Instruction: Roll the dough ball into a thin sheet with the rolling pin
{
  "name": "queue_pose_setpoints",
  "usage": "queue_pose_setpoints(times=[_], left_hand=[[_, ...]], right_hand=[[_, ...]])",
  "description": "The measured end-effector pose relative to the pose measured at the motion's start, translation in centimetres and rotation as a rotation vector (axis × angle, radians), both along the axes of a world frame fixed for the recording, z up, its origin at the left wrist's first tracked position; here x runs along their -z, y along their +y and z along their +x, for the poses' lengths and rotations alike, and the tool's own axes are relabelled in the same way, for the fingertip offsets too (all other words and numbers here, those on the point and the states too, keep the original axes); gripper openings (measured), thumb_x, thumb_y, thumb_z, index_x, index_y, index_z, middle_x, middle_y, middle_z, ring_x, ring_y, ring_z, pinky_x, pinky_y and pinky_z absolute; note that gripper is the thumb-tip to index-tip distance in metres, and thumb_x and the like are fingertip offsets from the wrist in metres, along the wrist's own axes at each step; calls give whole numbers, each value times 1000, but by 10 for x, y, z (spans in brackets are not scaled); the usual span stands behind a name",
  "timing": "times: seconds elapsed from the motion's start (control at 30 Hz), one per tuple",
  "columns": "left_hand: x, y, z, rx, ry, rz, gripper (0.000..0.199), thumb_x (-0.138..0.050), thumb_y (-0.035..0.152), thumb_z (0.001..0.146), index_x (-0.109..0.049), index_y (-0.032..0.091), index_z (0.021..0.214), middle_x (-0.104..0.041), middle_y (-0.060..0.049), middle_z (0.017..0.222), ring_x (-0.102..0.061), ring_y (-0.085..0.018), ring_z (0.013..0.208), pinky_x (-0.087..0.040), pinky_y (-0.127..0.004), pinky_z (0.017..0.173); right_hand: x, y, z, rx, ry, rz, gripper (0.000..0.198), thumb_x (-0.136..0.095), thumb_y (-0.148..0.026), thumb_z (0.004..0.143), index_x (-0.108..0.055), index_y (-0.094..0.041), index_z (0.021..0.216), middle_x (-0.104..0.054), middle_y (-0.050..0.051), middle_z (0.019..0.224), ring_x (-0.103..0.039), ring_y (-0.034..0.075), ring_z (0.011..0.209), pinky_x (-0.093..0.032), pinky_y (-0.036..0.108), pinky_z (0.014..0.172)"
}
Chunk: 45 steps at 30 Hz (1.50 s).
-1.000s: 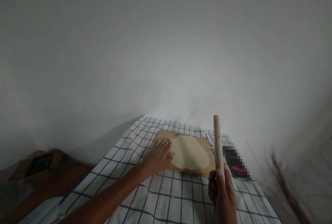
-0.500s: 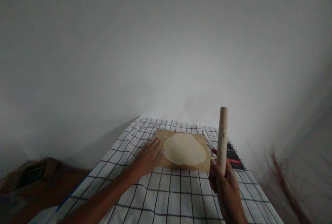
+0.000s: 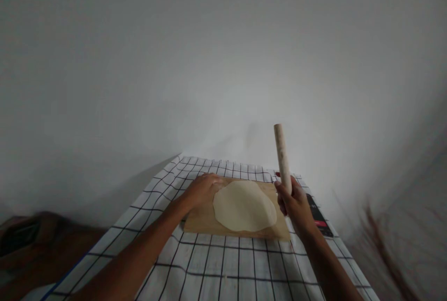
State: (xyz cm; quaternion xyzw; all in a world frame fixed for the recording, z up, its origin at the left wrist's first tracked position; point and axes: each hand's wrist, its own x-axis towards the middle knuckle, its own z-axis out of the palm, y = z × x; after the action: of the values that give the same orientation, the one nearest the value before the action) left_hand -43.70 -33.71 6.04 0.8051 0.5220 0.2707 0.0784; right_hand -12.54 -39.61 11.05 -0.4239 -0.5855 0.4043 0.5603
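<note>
A thin, roughly round sheet of rolled-out dough [image 3: 244, 208] lies flat on a wooden board [image 3: 195, 223]. My left hand [image 3: 204, 188] rests at the far left of the board, its fingers stretched toward the dough's upper left edge; whether the fingertips press on the dough or the wood is hard to make out. My right hand [image 3: 293, 198] is wrapped around the lower end of a pale wooden rolling pin [image 3: 282, 154]. The pin stands nearly upright, tipped slightly left, above the board's right side and off the dough.
Black-lined white cloth [image 3: 223, 264] covers the table. A dark item with a red stripe [image 3: 319, 219], perhaps a packet, lies to the right of the board. A plain wall [image 3: 223, 82] rises behind. Blurred brown boxes [image 3: 38, 240] stand low at left, and thin reddish twigs [image 3: 380, 240] at right.
My right hand has moved forward and left with the rolling pin, which now leans left. My left hand has slid forward along the board. The board and dough appear slightly nearer.
</note>
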Motion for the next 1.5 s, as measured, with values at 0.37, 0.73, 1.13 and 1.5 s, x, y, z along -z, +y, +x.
queue_pose_setpoints(times=[0.37,0.73,1.13,1.5], left_hand=[[-8,-13,-26,210,-7,-15,43,-44,2,82,-76,25,99,-72,0,114,-64,-17,108,-46,-33,99],[-26,-43,-21,59,145,-37,44,-47,10,86,-72,31,116,-69,1,126,-63,-22,115,-45,-35,101],[-16,-26,-19,-286,19,61,37,-43,21,94,-69,25,120,-72,-4,119,-66,-22,109,-48,-32,95],[-11,-23,-21,-240,-297,138,38,-40,16,90,-71,18,113,-73,-4,116,-65,-19,111,-47,-30,101]], right_hand=[[45,19,-2,77,-219,-14,48,-57,-52,90,-61,-15,119,-44,-6,61,-42,12,51,-32,22,45],[45,20,0,47,-337,65,37,-55,-48,94,-62,-20,117,-53,-3,76,-46,13,64,-37,23,56],[38,7,-4,-120,-596,180,51,-46,-50,96,-52,-20,137,-68,7,102,-62,22,92,-47,33,82],[26,-47,-22,-243,-815,97,51,-36,-45,101,-48,-22,145,-65,13,130,-60,27,122,-48,42,99]])
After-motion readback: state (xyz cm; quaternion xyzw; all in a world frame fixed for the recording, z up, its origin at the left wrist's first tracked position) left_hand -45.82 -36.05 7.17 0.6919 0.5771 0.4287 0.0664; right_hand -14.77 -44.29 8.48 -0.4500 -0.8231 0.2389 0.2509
